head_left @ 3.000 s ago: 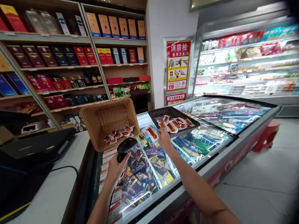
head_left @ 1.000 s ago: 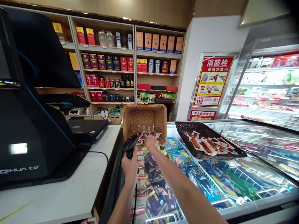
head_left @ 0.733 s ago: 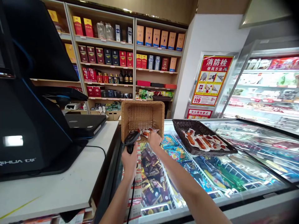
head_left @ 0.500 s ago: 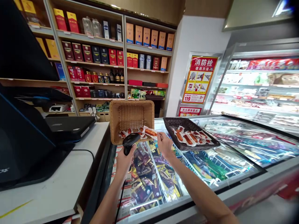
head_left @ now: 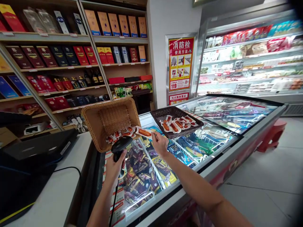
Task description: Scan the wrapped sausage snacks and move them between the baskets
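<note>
My left hand point(head_left: 115, 165) is wrapped round the handle of a black corded barcode scanner point(head_left: 121, 144), whose head points toward the tan wicker basket point(head_left: 88, 118). Between the fingertips of my right hand point(head_left: 160, 143) is one end of a packaged sausage point(head_left: 144, 132), held flat near the scanner's head. Several more packaged sausages point(head_left: 117, 134) lie inside the tan basket, which is tipped with its opening toward me. To the right, a dark brown wicker tray point(head_left: 158, 117) holds several packaged sausages point(head_left: 175, 126) in a loose pile.
Both baskets rest on the glass top of a chest freezer point(head_left: 213, 146) with packaged goods inside. A white counter point(head_left: 59, 189) with a black machine point(head_left: 59, 145) is at left. Behind stand shelves of boxes point(head_left: 94, 66). A red stool point(head_left: 272, 135) stands at right.
The view has turned to the right, so everything sits further left. My hands keep hold of the scanner and the packaged sausage, in nearly the same positions relative to the baskets.
</note>
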A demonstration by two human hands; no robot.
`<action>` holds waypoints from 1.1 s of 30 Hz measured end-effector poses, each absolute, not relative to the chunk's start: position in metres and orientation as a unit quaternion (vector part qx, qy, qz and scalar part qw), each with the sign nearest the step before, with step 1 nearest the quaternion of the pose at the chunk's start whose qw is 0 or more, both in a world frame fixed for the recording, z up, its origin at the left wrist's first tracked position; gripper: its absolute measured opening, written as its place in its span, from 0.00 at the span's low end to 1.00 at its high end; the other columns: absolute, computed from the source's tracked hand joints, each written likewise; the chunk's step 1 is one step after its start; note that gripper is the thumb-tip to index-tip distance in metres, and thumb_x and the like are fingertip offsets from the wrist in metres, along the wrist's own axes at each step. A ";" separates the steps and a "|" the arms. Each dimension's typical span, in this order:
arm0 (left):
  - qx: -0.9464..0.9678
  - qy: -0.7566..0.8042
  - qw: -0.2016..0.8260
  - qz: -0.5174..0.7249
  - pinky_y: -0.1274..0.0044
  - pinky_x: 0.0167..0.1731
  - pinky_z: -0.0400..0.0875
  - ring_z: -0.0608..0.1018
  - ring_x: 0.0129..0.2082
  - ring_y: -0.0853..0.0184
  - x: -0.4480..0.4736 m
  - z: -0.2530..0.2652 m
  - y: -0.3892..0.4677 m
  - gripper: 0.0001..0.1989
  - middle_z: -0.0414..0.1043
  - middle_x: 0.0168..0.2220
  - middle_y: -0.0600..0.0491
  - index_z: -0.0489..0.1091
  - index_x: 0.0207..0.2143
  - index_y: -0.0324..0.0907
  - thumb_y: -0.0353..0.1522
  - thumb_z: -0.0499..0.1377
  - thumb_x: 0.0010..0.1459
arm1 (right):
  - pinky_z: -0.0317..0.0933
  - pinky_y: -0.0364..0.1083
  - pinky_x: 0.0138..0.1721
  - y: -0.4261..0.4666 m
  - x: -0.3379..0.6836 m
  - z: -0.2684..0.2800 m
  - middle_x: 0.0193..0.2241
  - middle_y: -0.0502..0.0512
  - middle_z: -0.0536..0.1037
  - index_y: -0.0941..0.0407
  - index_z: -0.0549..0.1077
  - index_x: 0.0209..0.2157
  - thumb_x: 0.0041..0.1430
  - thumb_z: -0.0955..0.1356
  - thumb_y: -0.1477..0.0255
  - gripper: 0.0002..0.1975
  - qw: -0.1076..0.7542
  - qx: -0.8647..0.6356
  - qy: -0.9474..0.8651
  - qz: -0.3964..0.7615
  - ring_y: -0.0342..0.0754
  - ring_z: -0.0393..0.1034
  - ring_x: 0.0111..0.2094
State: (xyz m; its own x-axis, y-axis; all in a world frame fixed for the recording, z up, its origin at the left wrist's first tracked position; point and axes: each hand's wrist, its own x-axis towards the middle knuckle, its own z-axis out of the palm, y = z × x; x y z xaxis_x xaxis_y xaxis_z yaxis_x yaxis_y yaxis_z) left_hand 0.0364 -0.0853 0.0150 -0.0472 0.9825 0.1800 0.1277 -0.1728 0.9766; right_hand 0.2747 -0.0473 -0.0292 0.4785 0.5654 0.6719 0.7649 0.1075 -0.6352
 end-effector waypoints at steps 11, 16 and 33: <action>0.551 0.507 0.411 0.521 0.77 0.19 0.59 0.65 0.18 0.70 0.041 0.019 -0.089 0.30 0.64 0.18 0.57 0.65 0.22 0.43 0.57 0.73 0.42 | 0.62 0.42 0.36 -0.053 0.270 -0.021 0.23 0.54 0.79 0.56 0.84 0.41 0.74 0.62 0.62 0.20 0.531 -0.675 -0.507 -0.076 0.48 0.76 0.29; 0.526 0.519 0.408 0.536 0.77 0.18 0.60 0.65 0.17 0.71 0.040 0.021 -0.085 0.30 0.64 0.18 0.57 0.66 0.22 0.43 0.55 0.74 0.38 | 0.63 0.43 0.38 -0.048 0.310 -0.003 0.27 0.59 0.82 0.58 0.84 0.45 0.75 0.60 0.61 0.23 0.529 -0.731 -0.416 -0.117 0.50 0.78 0.32; 0.326 0.545 0.336 0.696 0.78 0.16 0.62 0.66 0.17 0.72 0.009 0.025 -0.073 0.28 0.66 0.20 0.60 0.68 0.30 0.42 0.53 0.73 0.40 | 0.64 0.50 0.42 -0.056 0.350 0.011 0.28 0.66 0.82 0.58 0.85 0.45 0.76 0.60 0.59 0.24 0.420 -0.803 -0.362 -0.219 0.54 0.76 0.31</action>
